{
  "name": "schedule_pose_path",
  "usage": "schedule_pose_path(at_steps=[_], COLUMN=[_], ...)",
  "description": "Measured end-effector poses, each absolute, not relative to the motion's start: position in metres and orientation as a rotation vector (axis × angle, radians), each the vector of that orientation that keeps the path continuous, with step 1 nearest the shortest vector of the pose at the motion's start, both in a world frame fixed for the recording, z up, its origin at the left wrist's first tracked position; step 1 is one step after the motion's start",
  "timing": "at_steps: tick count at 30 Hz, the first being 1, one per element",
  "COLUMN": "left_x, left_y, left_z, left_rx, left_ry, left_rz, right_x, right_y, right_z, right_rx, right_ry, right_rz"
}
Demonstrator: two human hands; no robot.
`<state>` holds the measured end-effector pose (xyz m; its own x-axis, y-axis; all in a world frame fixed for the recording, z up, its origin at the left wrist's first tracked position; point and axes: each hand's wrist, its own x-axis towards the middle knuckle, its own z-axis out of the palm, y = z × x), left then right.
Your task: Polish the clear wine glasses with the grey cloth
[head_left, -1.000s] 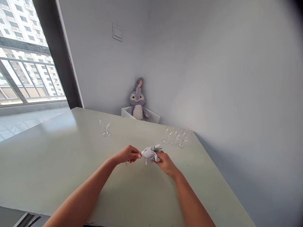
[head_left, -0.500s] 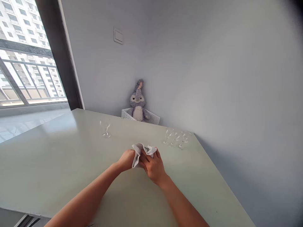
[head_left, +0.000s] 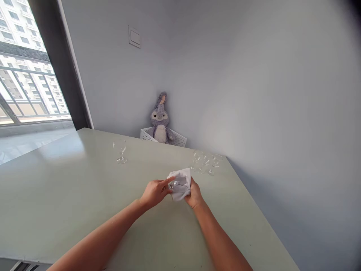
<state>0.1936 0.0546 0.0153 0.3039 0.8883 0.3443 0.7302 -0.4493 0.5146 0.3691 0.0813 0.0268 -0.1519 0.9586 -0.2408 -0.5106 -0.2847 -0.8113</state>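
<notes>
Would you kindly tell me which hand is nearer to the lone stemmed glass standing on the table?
The left. The left hand is nearer, in front of and to the right of the lone stemmed glass, not touching it. The right hand is farther right, beyond the white cloth.

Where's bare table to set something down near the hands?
Widest bare patch: the pale green tabletop, left of the left hand and in front of the lone wine glass. Smaller gap: between that glass and the glass cluster, behind the white cloth. Crowded: the far right corner around the cluster, and where the right hand meets the cloth.
</notes>
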Motion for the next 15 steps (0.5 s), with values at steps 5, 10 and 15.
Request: schedule_pose_path(at_steps=[5,10,15], left_x=[0.209,0.224,0.228], left_y=[0.05,0.041,0.031], left_z=[0.01,0.01,0.017], left_rx=[2.037,1.952,1.914], left_ry=[1.637,1.594,1.323], left_rz=[1.139,1.419,1.379], right_x=[0.343,0.321,0.325], right_y=[0.061,0.039,0.041], right_z=[0.032,0.027,0.024], right_rx=[-0.684,-0.755,-0.803], right_ry=[-0.634,-1.01,-1.253], right_rz=[1.701,1.49,1.416])
